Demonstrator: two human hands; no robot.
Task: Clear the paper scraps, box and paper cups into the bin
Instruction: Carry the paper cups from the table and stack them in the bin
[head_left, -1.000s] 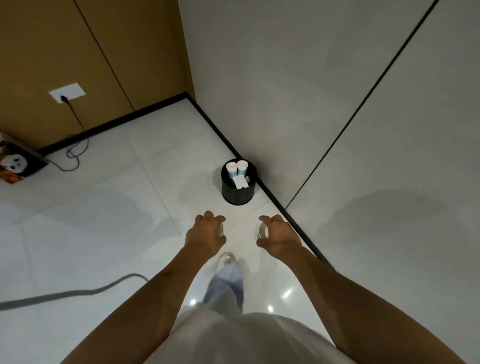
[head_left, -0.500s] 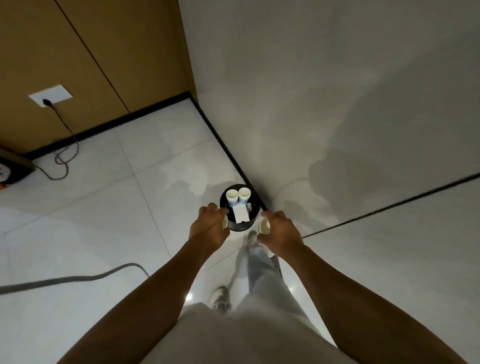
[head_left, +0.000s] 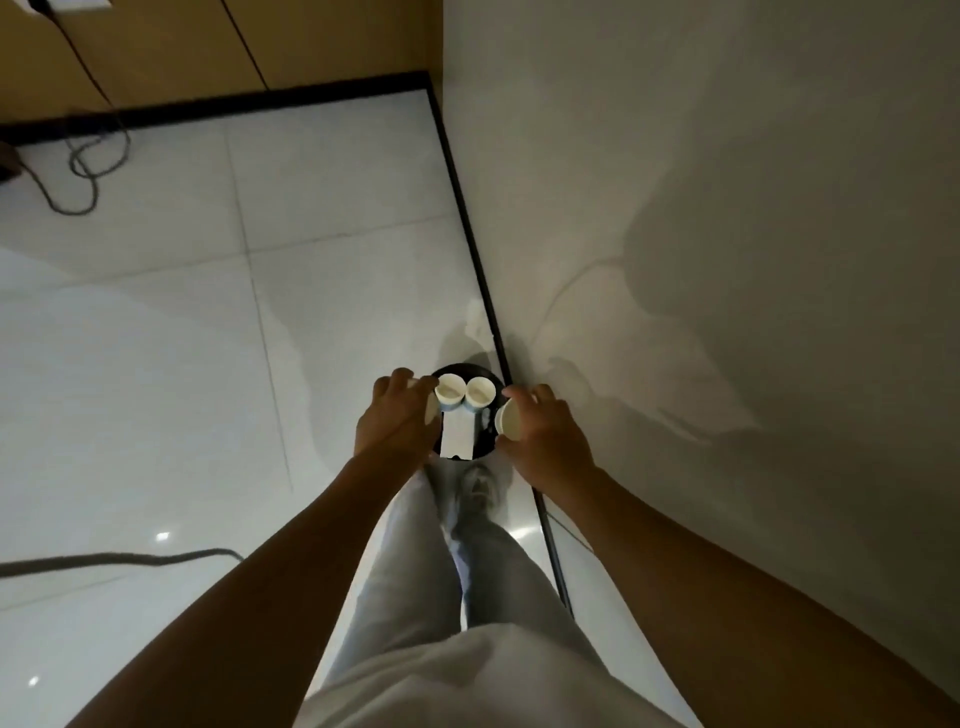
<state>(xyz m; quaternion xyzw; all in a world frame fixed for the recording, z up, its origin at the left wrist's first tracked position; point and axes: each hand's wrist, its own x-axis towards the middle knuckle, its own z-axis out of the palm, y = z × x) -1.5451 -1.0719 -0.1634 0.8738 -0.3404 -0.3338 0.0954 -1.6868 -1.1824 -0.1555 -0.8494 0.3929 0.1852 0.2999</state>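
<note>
A: State the position of the bin.

B: The black round bin (head_left: 487, 434) stands on the tiled floor (head_left: 156, 338), against the dark skirting strip (head_left: 470, 228) at the foot of the pale wall (head_left: 727, 182). It lies directly below and between both hands.

A: List the contents of the bin.

B: Two paper cups stand upright side by side at the far edge, the left cup (head_left: 450, 389) touching the right cup (head_left: 479, 392). A white box (head_left: 457, 434) lies just nearer the person, touching both cups.

A: State the condition of the left hand.

B: The left hand (head_left: 397, 415) is over the left rim of the bin. Its fingers are curled round a paper cup (head_left: 431, 413), of which only a pale sliver shows at the thumb side.

A: State the condition of the right hand.

B: The right hand (head_left: 543, 431) is over the right rim. Its fingers and thumb wrap a second paper cup (head_left: 506, 420), held tilted on its side with the open mouth facing left toward the bin.

A: List other items in view.

B: A dark cable (head_left: 83, 171) loops on the floor at the far left. A second cable (head_left: 119, 560) crosses the near left floor. One shoe (head_left: 480, 488) stands just behind the bin.
</note>
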